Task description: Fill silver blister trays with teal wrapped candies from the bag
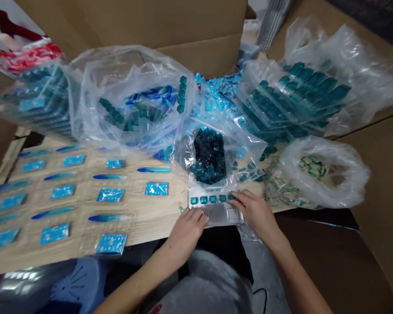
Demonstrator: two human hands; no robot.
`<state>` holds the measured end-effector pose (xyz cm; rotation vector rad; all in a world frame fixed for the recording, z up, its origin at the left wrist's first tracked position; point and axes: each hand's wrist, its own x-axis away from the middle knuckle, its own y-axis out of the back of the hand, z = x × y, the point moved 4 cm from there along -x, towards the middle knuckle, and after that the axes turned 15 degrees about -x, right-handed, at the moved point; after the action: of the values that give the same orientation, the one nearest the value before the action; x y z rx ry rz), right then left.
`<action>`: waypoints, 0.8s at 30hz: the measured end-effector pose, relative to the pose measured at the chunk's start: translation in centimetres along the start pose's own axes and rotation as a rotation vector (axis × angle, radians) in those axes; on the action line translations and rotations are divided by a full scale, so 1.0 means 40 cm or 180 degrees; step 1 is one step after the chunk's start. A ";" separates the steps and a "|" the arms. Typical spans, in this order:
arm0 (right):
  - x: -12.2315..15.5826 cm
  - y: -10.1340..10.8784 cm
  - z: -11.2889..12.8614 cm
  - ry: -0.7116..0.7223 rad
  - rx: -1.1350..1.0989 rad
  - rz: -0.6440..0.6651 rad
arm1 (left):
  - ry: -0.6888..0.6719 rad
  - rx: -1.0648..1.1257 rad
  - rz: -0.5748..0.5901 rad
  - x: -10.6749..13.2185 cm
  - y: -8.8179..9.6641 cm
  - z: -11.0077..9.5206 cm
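A clear plastic tray (216, 213) with small compartments lies at the near edge of the wooden table (144, 222). Its far row holds several teal square pieces (208, 199). My left hand (187, 229) rests on the tray's near left corner with fingers curled on its edge. My right hand (254, 210) lies on the tray's right end, fingertips pressed at the last teal piece in the row. Just behind the tray an open clear bag (209, 157) holds a heap of dark teal pieces.
Rows of blue packets (110, 194) and blue-tipped sticks (108, 217) cover the table's left half. Big clear bags of teal trays (294, 100) stand behind, one bag of small cards (314, 170) at right. Cardboard boxes (190, 26) surround the table. A blue stool (72, 283) sits below left.
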<state>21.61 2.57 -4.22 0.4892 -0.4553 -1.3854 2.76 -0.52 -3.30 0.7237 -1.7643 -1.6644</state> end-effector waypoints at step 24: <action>0.105 -0.008 0.045 -0.1163 -0.3143 -0.0218 | -0.0812 0.0119 -0.1995 0.017 0.135 -0.025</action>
<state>20.86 -1.73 -2.84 -0.5635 -0.0016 -1.5791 3.12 -1.34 2.17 1.2193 -1.8579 -2.2139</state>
